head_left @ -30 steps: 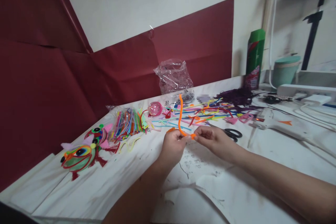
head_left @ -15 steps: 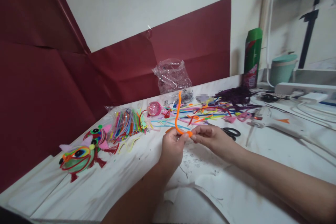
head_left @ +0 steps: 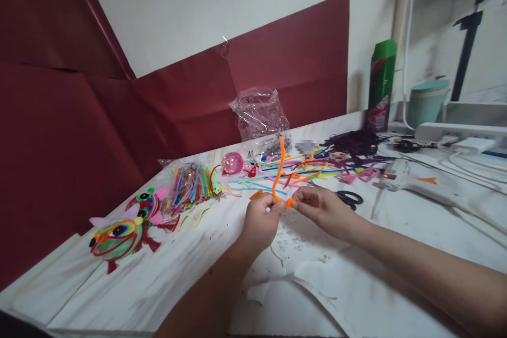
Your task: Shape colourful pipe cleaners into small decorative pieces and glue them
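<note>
Fuzzy orange pipe cleaner (head_left: 278, 168) swung rightward, bent

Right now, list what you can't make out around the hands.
Head view only:
- the pipe cleaner: its bent lower part is hidden where the left hand and the right hand pinch it.
- the scissors: blades hidden behind the right hand.
- the bottle: label too small to read.
- the patch past the pipe cleaner: blurred out.

A home craft table: loose pipe cleaners (head_left: 301, 166), a glue gun (head_left: 412, 184), scissors (head_left: 350, 199) and finished fish figures (head_left: 119, 235).
</note>
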Available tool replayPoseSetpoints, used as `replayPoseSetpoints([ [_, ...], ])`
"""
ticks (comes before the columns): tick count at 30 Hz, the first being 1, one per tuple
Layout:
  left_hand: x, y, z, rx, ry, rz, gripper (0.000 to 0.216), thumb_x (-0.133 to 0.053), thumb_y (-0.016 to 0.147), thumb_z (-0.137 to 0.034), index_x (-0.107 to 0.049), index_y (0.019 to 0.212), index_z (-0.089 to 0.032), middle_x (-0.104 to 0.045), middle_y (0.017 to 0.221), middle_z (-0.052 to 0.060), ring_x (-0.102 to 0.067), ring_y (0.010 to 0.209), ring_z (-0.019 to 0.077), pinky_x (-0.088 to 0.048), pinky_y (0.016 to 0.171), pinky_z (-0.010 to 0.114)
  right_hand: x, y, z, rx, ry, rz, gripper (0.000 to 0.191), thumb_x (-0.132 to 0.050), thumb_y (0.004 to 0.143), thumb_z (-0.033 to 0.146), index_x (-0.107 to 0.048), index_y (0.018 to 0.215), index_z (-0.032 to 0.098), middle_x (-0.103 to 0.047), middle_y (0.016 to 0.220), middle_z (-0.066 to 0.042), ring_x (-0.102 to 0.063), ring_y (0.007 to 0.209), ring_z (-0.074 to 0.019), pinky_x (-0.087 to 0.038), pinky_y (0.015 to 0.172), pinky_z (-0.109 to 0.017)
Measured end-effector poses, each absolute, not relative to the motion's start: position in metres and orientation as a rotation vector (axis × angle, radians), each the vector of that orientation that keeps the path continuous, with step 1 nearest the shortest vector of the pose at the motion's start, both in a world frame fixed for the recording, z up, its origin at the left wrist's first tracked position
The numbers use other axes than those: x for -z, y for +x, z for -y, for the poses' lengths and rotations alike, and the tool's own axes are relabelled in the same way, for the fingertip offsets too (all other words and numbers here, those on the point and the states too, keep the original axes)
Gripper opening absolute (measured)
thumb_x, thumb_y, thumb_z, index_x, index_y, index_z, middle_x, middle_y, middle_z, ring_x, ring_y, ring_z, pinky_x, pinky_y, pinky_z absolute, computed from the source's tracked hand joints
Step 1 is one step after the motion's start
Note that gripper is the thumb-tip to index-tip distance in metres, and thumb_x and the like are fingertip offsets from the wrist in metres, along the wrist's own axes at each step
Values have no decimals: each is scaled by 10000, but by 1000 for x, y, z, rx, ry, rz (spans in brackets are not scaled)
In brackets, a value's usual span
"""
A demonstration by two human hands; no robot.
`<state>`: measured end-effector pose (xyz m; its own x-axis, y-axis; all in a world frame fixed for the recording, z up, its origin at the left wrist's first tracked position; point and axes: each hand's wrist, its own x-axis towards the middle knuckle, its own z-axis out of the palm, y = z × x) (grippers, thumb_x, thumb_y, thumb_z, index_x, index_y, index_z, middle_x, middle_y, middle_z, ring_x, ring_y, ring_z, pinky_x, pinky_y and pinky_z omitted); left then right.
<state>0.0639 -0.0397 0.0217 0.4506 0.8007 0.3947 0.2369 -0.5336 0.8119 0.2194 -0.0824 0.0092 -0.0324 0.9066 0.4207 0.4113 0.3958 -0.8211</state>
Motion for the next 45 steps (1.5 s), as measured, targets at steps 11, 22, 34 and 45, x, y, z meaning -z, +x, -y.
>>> replayPoseSetpoints([
  [11,-33,62,46,-947,2347,-801,150,-499,691,-123,-463,551,-164,-441,593,-27,-420,594,112,-343,582,227,-15,222,89,-476,-1281,1832,157,-502,749,274,-541,634,174,-543,612,2,-460,568,-126,-364,546,-245],
  [22,-17,73,59,-1373,1890,-801,121,-486,768,-201,-540,668,-162,-565,665,10,-531,682,138,-409,671,256,-12,206,93,-827,-1027,1418,253,-584,730,417,-597,713,165,-599,697,-9,-537,676,-144,-427,658,-266],
  [34,-27,66,47,-990,2220,-919,159,-543,686,-174,-469,545,-168,-476,595,-26,-449,606,118,-349,594,230,-14,221,89,-322,-1205,1908,166,-473,785,217,-590,682,158,-579,636,-24,-497,576,-131,-382,547,-233],
  [45,-28,61,47,-974,2422,-878,144,-521,665,-123,-466,540,-169,-436,564,-28,-427,582,119,-327,573,236,-14,221,89,-361,-1189,1923,180,-486,782,255,-616,692,168,-607,653,-37,-527,589,-149,-396,560,-250],
])
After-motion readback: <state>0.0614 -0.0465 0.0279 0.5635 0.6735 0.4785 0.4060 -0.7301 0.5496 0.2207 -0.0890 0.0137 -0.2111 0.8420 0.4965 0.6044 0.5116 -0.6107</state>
